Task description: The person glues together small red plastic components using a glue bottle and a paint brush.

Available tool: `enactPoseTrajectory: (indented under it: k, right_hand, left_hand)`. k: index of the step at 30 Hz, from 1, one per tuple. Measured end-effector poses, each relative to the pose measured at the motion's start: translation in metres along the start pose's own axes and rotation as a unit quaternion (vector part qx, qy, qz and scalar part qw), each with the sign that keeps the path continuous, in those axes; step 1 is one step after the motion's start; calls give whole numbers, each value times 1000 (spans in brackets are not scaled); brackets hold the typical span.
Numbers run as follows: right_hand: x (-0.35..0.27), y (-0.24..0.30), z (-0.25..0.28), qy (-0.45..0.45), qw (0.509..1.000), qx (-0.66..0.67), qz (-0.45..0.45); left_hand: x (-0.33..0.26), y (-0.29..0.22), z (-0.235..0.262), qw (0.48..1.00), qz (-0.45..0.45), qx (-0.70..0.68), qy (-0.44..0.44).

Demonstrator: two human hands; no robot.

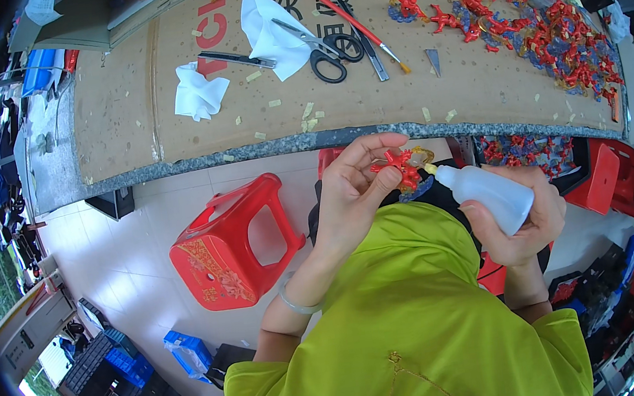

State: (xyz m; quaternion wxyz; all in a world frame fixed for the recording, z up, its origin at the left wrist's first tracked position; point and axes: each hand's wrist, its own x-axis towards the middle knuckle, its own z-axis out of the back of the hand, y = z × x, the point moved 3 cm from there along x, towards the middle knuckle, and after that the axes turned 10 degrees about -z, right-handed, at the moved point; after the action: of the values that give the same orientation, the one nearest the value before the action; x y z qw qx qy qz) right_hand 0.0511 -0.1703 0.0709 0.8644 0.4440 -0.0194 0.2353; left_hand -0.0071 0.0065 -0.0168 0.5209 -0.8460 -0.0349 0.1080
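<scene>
Just past the table's front edge, my left hand (360,187) pinches a small red figurine (406,168) with yellow and bluish parts. My right hand (523,214) is wrapped round a white squeeze bottle (490,191), tilted so its narrow yellowish nozzle meets or nearly meets the figurine. Whether anything flows from the tip is too small to tell. On the cardboard-covered table (192,146) lie black-handled scissors (328,58), tweezers (237,59), a red-handled brush (342,13) and crumpled white tissues (273,37).
Many similar red, gold and purple figurines (551,42) are heaped on the table's right side. More figurines (525,152) lie below the table edge. A red plastic stool (231,240) stands on the floor at left. A small metal blade (433,62) rests near the brush.
</scene>
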Motion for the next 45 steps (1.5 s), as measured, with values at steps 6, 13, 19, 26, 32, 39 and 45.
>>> enactPoseTrajectory:
  k: [6, 13, 19, 26, 32, 39, 45]
  right_hand:
    - [4, -58, 18, -58, 927, 304, -210]
    - [38, -144, -3, -81, 941, 220, -243]
    - [41, -171, -21, -61, 949, 213, -225]
    - [-8, -80, -16, -300, 945, 50, -118]
    - [5, -35, -42, 8, 999, 47, -12]
    - [7, -33, -47, 9, 999, 46, 29]
    - [5, -29, -47, -3, 998, 53, 45]
  left_hand:
    - [-1, -1, 1, 995, 43, -88, 5]
    - [-4, 3, 0, 990, 65, -120, -20]
    - [-4, 0, 0, 994, 55, -82, -42]
    - [0, -1, -9, 998, -35, 8, -55]
    - [0, -4, -13, 992, -73, 97, -37]
    - [-6, -1, -12, 988, -79, 118, -53]
    - [-6, -2, -13, 986, -93, 127, -61]
